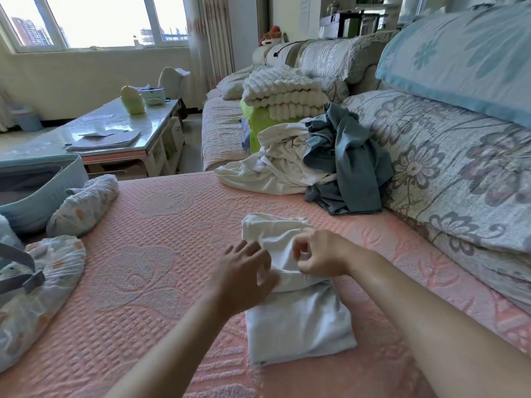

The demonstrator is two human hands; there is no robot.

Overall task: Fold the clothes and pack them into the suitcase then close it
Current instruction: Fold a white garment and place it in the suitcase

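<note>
A white garment (pixel 298 320), folded into a narrow oblong, lies on the pink quilted seat of a sofa (pixel 161 225), near the front and a little right of centre. Its far end is rolled up into a thick bundle. The right hand (pixel 319 257) rests on top of that roll, its grip narrow, with curled fingers pinching the cloth's edge. The left hand (pixel 247 271) lies against the roll's left side, its grip wide, with the fingers fairly straight and spread.

Beyond it, against the floral back cushions (pixel 448 168), sits a loose pile of unfolded clothes (pixel 316 165), white and grey-blue. At the far left stands an open pale blue suitcase (pixel 37 193). A rolled printed garment (pixel 83 205) lies just beside it on the seat, and another printed piece (pixel 51 271) lies nearer, under a grey strap (pixel 26 265). Further back stands a glass-topped table (pixel 115 130) carrying papers.
</note>
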